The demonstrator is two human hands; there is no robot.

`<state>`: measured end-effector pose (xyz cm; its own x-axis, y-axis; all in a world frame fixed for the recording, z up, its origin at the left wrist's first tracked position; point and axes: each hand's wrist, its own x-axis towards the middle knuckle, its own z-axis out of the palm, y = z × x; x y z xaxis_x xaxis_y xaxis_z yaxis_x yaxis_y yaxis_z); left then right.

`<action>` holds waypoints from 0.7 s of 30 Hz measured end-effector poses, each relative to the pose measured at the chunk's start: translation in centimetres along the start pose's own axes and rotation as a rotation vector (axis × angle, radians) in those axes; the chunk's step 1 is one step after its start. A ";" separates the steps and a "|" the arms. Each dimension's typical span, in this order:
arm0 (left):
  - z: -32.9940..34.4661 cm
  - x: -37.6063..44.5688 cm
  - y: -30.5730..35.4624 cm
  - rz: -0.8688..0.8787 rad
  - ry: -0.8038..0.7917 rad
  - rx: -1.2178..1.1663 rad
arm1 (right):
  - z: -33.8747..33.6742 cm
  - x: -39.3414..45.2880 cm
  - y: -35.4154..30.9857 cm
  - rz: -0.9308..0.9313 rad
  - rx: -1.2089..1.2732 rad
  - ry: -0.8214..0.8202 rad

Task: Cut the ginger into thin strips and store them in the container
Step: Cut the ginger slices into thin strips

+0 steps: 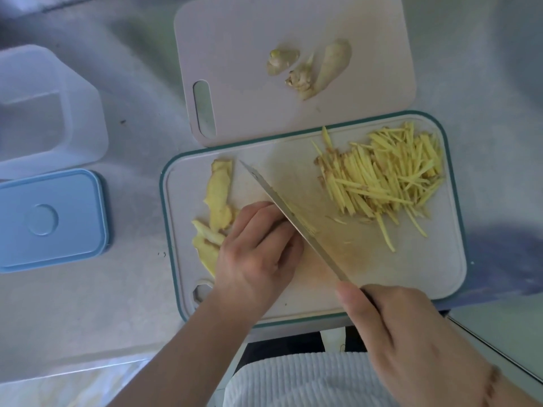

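the right hand (411, 339) grips the knife (293, 221) handle, blade angled down against the curled knuckles of the left hand (258, 251), which presses ginger slices (219, 198) onto the teal-rimmed cutting board (411, 277); a heap of cut ginger strips (385, 177) lies at the board's far right. beyond it, a second pale board (235, 54) carries knobbly ginger offcuts (311, 69). off to the left on the grey counter (132, 289), the clear container (44, 113) looks to hold nothing, its blue lid (53, 221) just beside it.
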<state>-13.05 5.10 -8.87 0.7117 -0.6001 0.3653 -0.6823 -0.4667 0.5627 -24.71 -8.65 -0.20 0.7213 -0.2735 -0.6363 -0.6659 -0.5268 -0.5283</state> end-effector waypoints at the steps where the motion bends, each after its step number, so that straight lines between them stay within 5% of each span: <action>1: 0.0 -0.1 0.0 0.009 -0.002 -0.001 | 0.1 0.5 0.0 -0.007 -0.007 -0.029; 21: -0.2 0.1 -0.3 0.030 0.001 0.054 | -0.1 1.7 -1.4 -0.054 0.040 -0.058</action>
<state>-12.70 5.32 -8.82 0.6907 -0.6138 0.3822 -0.7116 -0.4829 0.5104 -22.56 -8.46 -0.47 0.7451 -0.1980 -0.6369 -0.6341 -0.5065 -0.5843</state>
